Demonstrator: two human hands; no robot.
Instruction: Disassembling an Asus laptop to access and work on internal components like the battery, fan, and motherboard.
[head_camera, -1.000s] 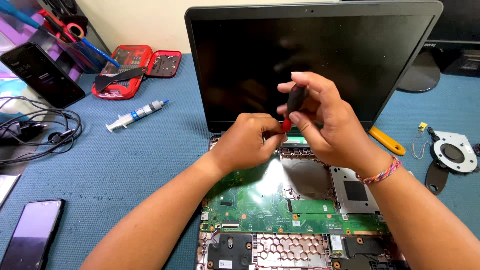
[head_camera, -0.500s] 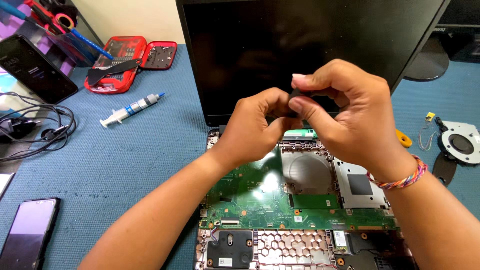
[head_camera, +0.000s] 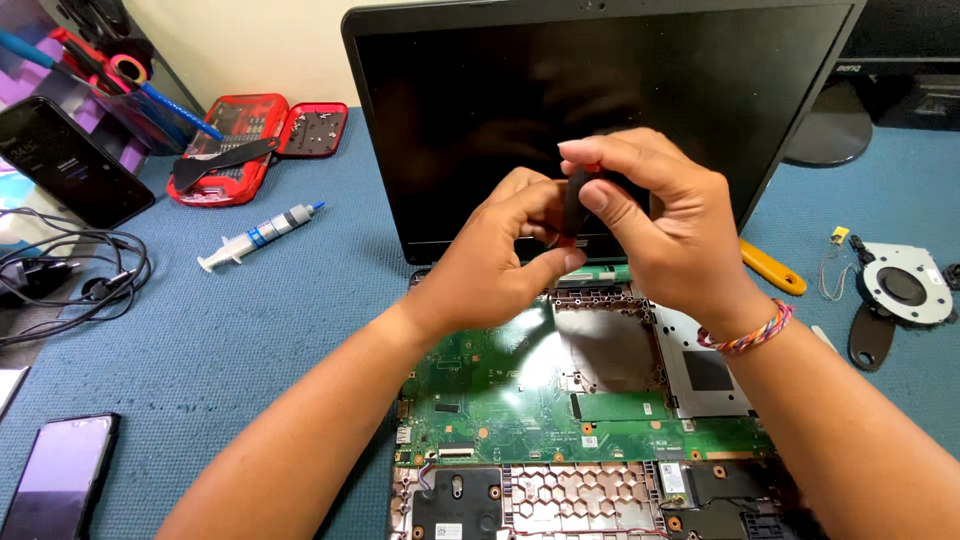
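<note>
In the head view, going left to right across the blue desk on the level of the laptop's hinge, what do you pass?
Tangled black cables → clear plastic syringe with a blue tip → left hand → small black-handled screwdriver held by both hands → right hand → yellow plastic pry tool → round grey cooling fan.

place: electronics repair bench (small workshop look)
centre: opened laptop (head_camera: 600, 400), green board bare
ten o'clock: red screwdriver-bit case (head_camera: 235, 140), syringe of paste (head_camera: 260, 233)
three o'clock: loose cooling fan (head_camera: 905, 285)
surface: blue mat (head_camera: 250, 330)
nine o'clock: tangled cables (head_camera: 70, 280)
</note>
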